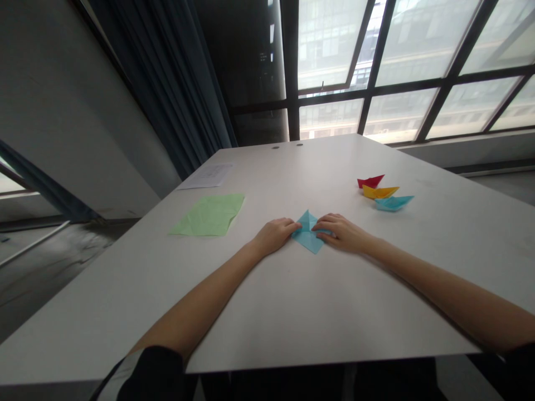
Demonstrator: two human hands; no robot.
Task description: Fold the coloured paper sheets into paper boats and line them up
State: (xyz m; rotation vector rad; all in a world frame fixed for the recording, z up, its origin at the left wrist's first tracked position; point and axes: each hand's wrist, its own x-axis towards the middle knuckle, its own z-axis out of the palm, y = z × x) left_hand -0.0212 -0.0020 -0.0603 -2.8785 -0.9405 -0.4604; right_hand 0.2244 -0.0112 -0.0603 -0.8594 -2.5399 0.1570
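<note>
A small piece of light blue origami paper (309, 241), folded to a diamond-like shape with creases and a raised point at the top, lies on the white table between my hands. My left hand (276, 236) grips its left corner, thumb and fingers pressed together there. On the opposite side, my right hand (340, 233) has its fingertips over the right part of the paper, pinching it and hiding that corner. Both forearms rest low along the table.
Three folded paper boats, red (371, 181), yellow (379, 192) and blue (393, 203), stand in a row at right. A green paper sheet (211, 215) lies at left, with a white printed sheet (205, 176) behind it. The white table (276, 317) ends near my body.
</note>
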